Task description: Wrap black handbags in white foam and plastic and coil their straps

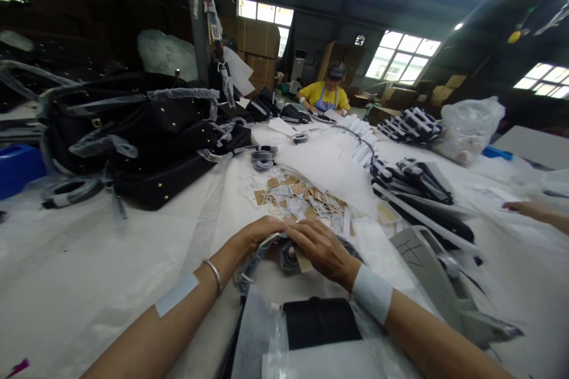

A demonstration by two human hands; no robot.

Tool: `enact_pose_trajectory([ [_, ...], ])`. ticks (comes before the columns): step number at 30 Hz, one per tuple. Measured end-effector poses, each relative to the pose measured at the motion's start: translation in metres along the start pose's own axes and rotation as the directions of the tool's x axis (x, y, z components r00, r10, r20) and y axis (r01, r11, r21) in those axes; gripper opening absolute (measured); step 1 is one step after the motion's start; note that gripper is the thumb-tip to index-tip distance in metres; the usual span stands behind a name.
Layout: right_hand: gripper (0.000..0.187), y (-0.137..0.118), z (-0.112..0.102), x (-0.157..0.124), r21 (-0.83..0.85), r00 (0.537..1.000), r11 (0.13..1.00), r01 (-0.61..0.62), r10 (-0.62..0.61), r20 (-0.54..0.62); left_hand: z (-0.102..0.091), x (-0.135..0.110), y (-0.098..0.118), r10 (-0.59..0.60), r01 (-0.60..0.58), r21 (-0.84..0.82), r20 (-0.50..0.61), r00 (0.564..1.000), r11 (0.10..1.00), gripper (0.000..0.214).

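In front of me stands a bag with a plastic-wrapped handle [253, 263] arching over its top. My left hand [267, 230] is closed on the top of this handle. Close beside it, my right hand [320, 247] lies over the handle with its fingers bent down onto it; the fingertips are partly hidden. Under my right hand hangs a brown tag [304, 260] next to a dark wrapped part. Nearer me, a black panel [320, 323] shows between clear plastic and a white sheet [331, 361].
Loose tags [296, 196] lie scattered beyond my hands. Black bags [151, 130] are piled at left; wrapped straps [411, 124] and a grey device [438, 278] are at right. A co-worker [326, 95] sits across the table, and another person's hand [528, 209] reaches in at right.
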State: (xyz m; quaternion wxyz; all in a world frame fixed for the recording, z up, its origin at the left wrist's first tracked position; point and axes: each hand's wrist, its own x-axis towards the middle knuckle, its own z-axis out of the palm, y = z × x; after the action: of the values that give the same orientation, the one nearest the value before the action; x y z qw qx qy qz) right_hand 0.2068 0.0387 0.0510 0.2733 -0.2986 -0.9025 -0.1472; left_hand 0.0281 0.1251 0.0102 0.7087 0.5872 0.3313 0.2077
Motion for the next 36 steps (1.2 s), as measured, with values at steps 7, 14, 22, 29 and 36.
enact_pose_trajectory([
  [7,0.031,0.004,0.005,-0.008,0.044,1.000,0.999,-0.003,0.003,-0.006,0.002,0.005,0.010,-0.091,0.102,0.113,-0.094,0.991,0.988,0.032],
  [14,0.024,0.007,0.000,-0.002,0.112,0.999,0.993,-0.045,0.046,0.001,0.007,0.000,0.026,-0.005,0.111,0.411,-0.251,0.968,0.905,0.027],
  [22,0.019,0.014,-0.021,0.020,0.208,0.929,0.925,-0.319,0.262,0.261,0.038,-0.026,0.050,0.220,0.171,0.752,-0.389,0.895,0.636,0.018],
  [29,0.010,0.016,-0.030,0.029,0.329,0.708,0.630,-0.704,0.583,0.398,0.054,-0.038,0.044,0.273,0.172,0.799,-0.387,0.881,0.577,0.014],
  [36,0.017,0.021,-0.017,0.017,0.521,0.545,0.261,-0.813,0.656,0.522,0.052,-0.050,0.034,0.286,0.008,0.691,-0.309,0.907,0.723,0.022],
])
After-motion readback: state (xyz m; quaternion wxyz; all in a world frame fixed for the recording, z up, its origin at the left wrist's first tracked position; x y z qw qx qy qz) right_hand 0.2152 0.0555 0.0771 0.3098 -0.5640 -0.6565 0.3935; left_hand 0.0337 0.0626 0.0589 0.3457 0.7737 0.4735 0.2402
